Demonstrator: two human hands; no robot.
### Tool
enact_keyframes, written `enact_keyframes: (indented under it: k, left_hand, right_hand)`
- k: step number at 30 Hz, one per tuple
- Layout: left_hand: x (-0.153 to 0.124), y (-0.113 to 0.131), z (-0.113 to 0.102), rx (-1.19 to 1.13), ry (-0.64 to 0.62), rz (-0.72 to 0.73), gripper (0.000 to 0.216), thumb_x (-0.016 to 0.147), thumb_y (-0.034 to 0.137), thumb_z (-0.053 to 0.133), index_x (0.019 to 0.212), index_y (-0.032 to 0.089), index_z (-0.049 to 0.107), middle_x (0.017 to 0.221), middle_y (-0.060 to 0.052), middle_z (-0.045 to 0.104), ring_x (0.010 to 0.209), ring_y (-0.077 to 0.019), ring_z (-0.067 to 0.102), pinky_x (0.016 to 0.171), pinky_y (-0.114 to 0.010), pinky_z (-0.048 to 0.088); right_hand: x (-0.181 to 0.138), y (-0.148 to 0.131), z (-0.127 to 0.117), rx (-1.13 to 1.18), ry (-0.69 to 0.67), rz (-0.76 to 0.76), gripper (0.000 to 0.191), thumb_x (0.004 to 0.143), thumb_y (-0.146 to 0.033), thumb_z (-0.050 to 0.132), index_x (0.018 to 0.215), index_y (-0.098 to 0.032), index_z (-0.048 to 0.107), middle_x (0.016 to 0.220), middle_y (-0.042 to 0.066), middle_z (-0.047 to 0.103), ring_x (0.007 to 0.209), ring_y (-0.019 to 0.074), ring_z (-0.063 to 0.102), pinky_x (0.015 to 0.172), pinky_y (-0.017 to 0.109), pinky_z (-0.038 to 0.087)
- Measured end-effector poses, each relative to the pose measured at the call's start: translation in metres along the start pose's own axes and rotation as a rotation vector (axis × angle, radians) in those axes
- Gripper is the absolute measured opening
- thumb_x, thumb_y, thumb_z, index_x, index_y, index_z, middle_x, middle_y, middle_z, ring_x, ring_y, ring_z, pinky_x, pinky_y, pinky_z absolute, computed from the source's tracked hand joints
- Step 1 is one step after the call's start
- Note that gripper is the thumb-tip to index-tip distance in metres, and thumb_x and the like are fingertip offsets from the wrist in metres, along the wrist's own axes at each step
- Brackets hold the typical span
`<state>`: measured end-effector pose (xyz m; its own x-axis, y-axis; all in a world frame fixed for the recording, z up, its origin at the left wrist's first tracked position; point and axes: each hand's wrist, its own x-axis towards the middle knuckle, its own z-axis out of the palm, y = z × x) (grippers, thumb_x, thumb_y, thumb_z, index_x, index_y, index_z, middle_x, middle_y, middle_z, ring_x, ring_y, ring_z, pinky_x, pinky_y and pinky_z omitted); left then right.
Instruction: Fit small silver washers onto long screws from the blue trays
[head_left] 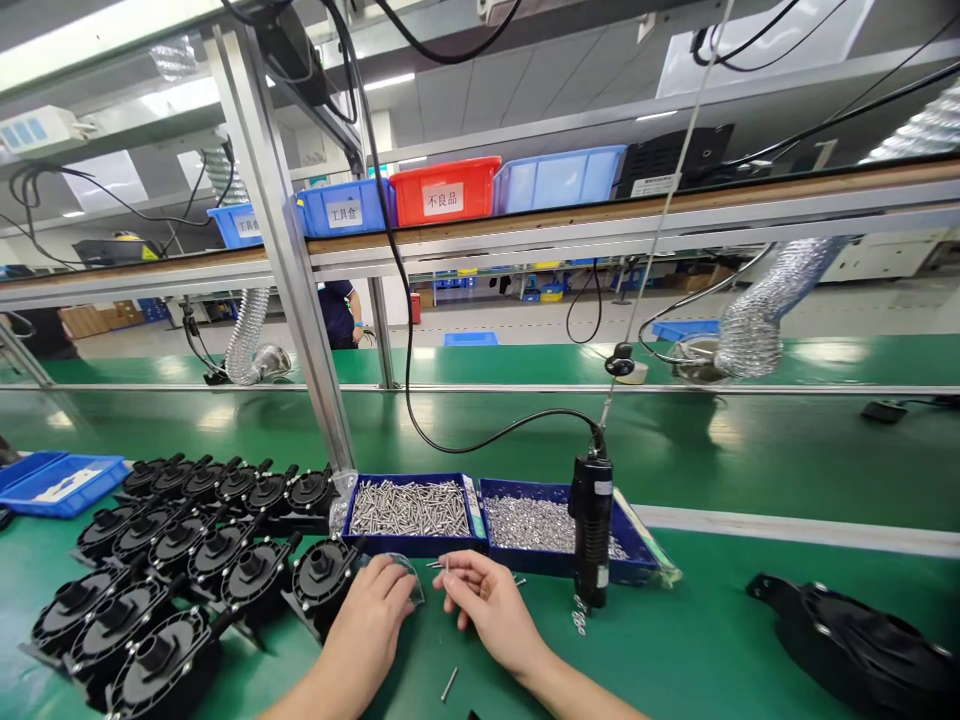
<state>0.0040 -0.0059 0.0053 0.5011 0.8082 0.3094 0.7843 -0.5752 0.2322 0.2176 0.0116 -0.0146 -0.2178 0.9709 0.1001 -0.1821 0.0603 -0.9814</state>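
Observation:
My left hand (373, 612) is curled downward beside a black round housing (322, 575). A piece of clear plastic (411, 572) shows at its fingertips; what lies beneath the fingers is hidden. My right hand (491, 610) is close by, thumb and fingers pinched around a thin metal screw (448, 566). Behind the hands stand a blue tray of screws (409, 508) and a blue tray of small nuts or washers (525, 522). A loose screw (449, 685) lies on the green mat between my forearms.
A black electric screwdriver (592, 530) hangs upright from a cord, above several small metal rings (579, 615). Several rows of black housings (176, 545) fill the left side. Another black part (855, 640) lies at right. A metal post (281, 240) rises behind the trays.

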Motion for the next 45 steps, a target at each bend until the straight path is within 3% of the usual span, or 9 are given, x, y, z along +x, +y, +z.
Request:
enact_keyframes:
  k: [3, 7, 12, 16, 19, 27, 33, 39, 45]
  left_hand:
    - [-0.004, 0.004, -0.002, 0.074, -0.095, -0.081, 0.045, 0.086, 0.009, 0.072, 0.130, 0.013, 0.065, 0.135, -0.015, 0.064, 0.136, -0.0399, 0.050, 0.110, -0.058, 0.049]
    - [-0.005, 0.000, -0.007, 0.024, -0.134, -0.053, 0.035, 0.085, -0.006, 0.054, 0.106, 0.015, 0.071, 0.118, -0.011, 0.066, 0.119, -0.0297, 0.059, 0.101, -0.045, 0.053]
    - [-0.005, -0.006, -0.015, -0.132, -0.116, 0.072, 0.041, 0.089, -0.003, 0.041, 0.090, 0.018, 0.076, 0.110, -0.011, 0.064, 0.108, -0.0255, 0.060, 0.091, -0.038, 0.053]
    - [-0.009, -0.010, -0.016, -0.198, -0.107, -0.004, 0.050, 0.084, -0.002, 0.040, 0.090, 0.023, 0.082, 0.121, -0.011, 0.065, 0.114, -0.0254, 0.061, 0.098, -0.037, 0.051]
    - [-0.011, -0.018, -0.007, -0.199, -0.096, -0.002, 0.048, 0.083, 0.001, 0.042, 0.087, 0.023, 0.083, 0.118, -0.011, 0.068, 0.112, -0.0256, 0.064, 0.096, -0.037, 0.051]
    - [-0.008, -0.030, -0.007, -0.078, -0.188, -0.173, 0.032, 0.087, 0.007, 0.044, 0.083, 0.019, 0.073, 0.090, -0.005, 0.067, 0.079, -0.0177, 0.066, 0.071, -0.025, 0.045]
    - [-0.006, -0.029, -0.011, 0.074, -0.325, -0.189, 0.030, 0.086, 0.011, 0.047, 0.075, 0.019, 0.074, 0.091, -0.006, 0.067, 0.078, -0.0189, 0.067, 0.069, -0.026, 0.043]
    - [-0.004, -0.023, -0.006, 0.089, -0.303, -0.250, 0.030, 0.086, 0.013, 0.046, 0.075, 0.018, 0.074, 0.089, -0.006, 0.065, 0.077, -0.0191, 0.066, 0.068, -0.028, 0.041]
    - [-0.002, -0.012, -0.015, 0.060, -0.302, -0.304, 0.024, 0.081, 0.008, 0.048, 0.079, 0.018, 0.070, 0.093, -0.006, 0.066, 0.084, -0.0208, 0.066, 0.072, -0.029, 0.041]
  right_hand:
    - [-0.004, -0.001, 0.002, -0.014, -0.035, -0.001, 0.053, 0.084, -0.064, 0.078, 0.102, -0.016, 0.069, 0.087, 0.010, 0.072, 0.065, 0.0191, 0.063, 0.049, 0.024, 0.046]
    - [-0.011, -0.008, 0.004, -0.189, -0.106, -0.106, 0.025, 0.090, -0.041, 0.071, 0.093, -0.017, 0.070, 0.087, 0.006, 0.066, 0.072, 0.0184, 0.060, 0.055, 0.024, 0.046]
    - [-0.016, -0.021, -0.005, -0.408, -0.387, -0.240, 0.010, 0.069, -0.015, 0.066, 0.075, -0.018, 0.073, 0.074, -0.001, 0.062, 0.055, 0.0112, 0.050, 0.052, 0.021, 0.040]
    - [-0.020, -0.025, -0.003, -0.596, -0.514, -0.371, 0.022, 0.072, -0.015, 0.064, 0.086, -0.022, 0.079, 0.113, 0.003, 0.074, 0.057, 0.0112, 0.057, 0.059, 0.023, 0.047]
    - [-0.022, -0.023, 0.004, -0.814, -0.502, -0.454, 0.025, 0.079, -0.016, 0.061, 0.094, -0.026, 0.079, 0.125, 0.002, 0.073, 0.077, 0.0194, 0.071, 0.067, 0.026, 0.050]
    - [-0.019, -0.019, 0.010, -0.990, -0.437, -0.443, 0.023, 0.073, -0.016, 0.061, 0.086, -0.025, 0.077, 0.092, 0.001, 0.078, 0.077, 0.0241, 0.074, 0.061, 0.026, 0.046]
    - [-0.020, -0.016, 0.011, -0.976, -0.415, -0.401, 0.025, 0.072, -0.017, 0.063, 0.088, -0.026, 0.080, 0.101, 0.000, 0.081, 0.081, 0.0261, 0.076, 0.066, 0.027, 0.050]
    - [-0.017, -0.012, 0.008, -0.805, -0.401, -0.368, 0.024, 0.071, -0.017, 0.065, 0.086, -0.027, 0.080, 0.118, -0.002, 0.079, 0.096, 0.0277, 0.076, 0.078, 0.030, 0.053]
    - [-0.010, -0.010, 0.005, -0.574, -0.332, -0.273, 0.027, 0.068, -0.010, 0.062, 0.082, -0.023, 0.081, 0.095, 0.000, 0.080, 0.067, 0.0164, 0.068, 0.059, 0.022, 0.047]
